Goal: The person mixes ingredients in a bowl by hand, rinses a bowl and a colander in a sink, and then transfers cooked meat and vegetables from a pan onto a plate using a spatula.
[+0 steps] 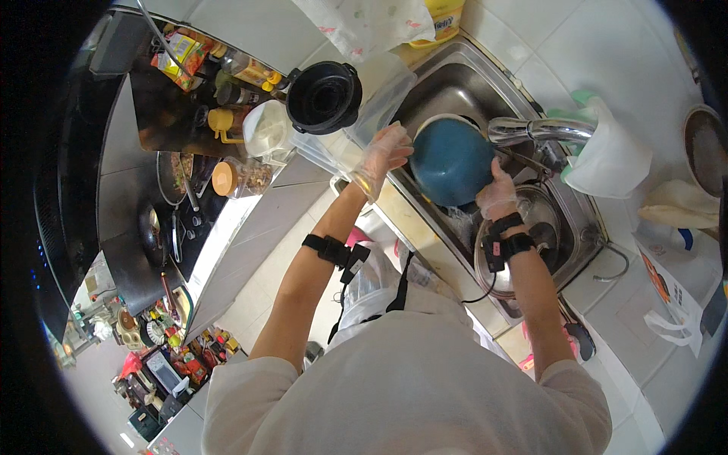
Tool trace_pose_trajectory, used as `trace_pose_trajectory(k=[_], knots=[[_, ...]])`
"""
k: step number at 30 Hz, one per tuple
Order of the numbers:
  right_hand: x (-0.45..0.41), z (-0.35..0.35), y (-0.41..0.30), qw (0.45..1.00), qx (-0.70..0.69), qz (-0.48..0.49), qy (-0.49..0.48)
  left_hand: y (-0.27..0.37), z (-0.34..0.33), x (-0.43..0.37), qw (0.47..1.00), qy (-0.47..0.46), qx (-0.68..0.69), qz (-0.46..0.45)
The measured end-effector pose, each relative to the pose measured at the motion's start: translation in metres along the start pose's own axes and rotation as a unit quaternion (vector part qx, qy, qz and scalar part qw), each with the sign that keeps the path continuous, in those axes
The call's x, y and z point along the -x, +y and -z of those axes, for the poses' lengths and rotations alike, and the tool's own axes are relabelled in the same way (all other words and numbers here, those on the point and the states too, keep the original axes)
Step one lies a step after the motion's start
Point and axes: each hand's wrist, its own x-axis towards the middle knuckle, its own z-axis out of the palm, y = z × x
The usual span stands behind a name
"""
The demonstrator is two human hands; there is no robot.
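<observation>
A blue round bowl or pot with a pale rim at its far side is tilted over the double-basin steel sink. My right hand, in a clear plastic glove, grips its right edge. On the other side my left hand, also gloved, has its fingertips at the bowl's left edge. Whether those fingers bear any weight is not clear. Water runs down below the bowl's near edge. The chrome faucet reaches in just right of it. A round metal lid or pan lies in the right basin, partly behind my right wrist.
Left of the sink stand a black pot and a clear plastic container. Seasoning bottles and a jar with an orange lid crowd the counter by the stove. A white cloth hangs behind the faucet.
</observation>
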Motion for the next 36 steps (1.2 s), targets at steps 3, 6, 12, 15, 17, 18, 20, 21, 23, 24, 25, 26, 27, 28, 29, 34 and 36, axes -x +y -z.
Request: trace_pose_trajectory(k=[3, 6, 12, 15, 17, 18, 20, 21, 23, 24, 25, 26, 27, 28, 29, 34, 36], knots=[[-0.024, 0.065, 0.007, 0.912, -0.258, -0.156, -0.278, -0.005, 0.007, 0.005, 0.999, 0.026, 0.009, 0.019], [-0.009, 0.039, 0.009, 0.964, -0.207, -0.133, -0.104, -0.016, 0.008, 0.002, 0.995, 0.065, -0.052, -0.049], [0.017, -0.027, 0.02, 0.978, 0.168, 0.112, 0.057, -0.028, -0.03, 0.005, 0.877, 0.011, -0.405, -0.259], [0.063, -0.075, 0.032, 0.807, 0.564, 0.162, -0.07, -0.042, -0.031, 0.003, 0.957, 0.062, -0.279, -0.05], [0.076, -0.089, 0.052, 0.745, 0.626, 0.223, -0.055, -0.015, -0.034, 0.034, 0.997, -0.011, 0.059, 0.041], [0.078, -0.094, 0.057, 0.72, 0.661, 0.205, -0.045, -0.013, -0.025, 0.041, 0.989, -0.017, 0.114, 0.089], [0.084, -0.102, 0.059, 0.713, 0.671, 0.2, -0.042, -0.011, -0.016, 0.057, 0.978, 0.009, 0.159, 0.138], [0.088, -0.108, 0.059, 0.704, 0.682, 0.197, -0.041, -0.014, -0.008, 0.06, 0.977, 0.011, 0.159, 0.145], [0.101, -0.113, 0.059, 0.726, 0.671, 0.15, -0.029, -0.021, 0.0, 0.066, 0.979, 0.018, 0.134, 0.152], [0.106, -0.112, 0.059, 0.728, 0.669, 0.148, -0.029, -0.023, 0.003, 0.068, 0.981, 0.023, 0.112, 0.158], [0.112, -0.112, 0.06, 0.73, 0.667, 0.147, -0.028, -0.022, 0.007, 0.069, 0.981, 0.02, 0.111, 0.157], [0.117, -0.113, 0.061, 0.74, 0.658, 0.138, -0.028, -0.021, 0.013, 0.072, 0.985, 0.006, 0.083, 0.153], [0.121, -0.111, 0.062, 0.739, 0.658, 0.141, -0.024, -0.021, 0.017, 0.074, 0.987, -0.01, 0.056, 0.148], [0.124, -0.106, 0.063, 0.768, 0.623, 0.143, -0.051, -0.021, 0.022, 0.076, 0.988, -0.014, 0.056, 0.146], [0.127, -0.102, 0.066, 0.794, 0.585, 0.145, -0.077, -0.023, 0.027, 0.078, 0.984, -0.037, 0.043, 0.168], [0.121, -0.074, 0.094, 0.947, 0.278, 0.145, -0.071, -0.051, 0.033, 0.083, 0.958, -0.087, 0.08, 0.262], [0.122, -0.069, 0.098, 0.956, 0.245, 0.142, -0.073, -0.065, 0.036, 0.077, 0.951, -0.109, 0.121, 0.263]])
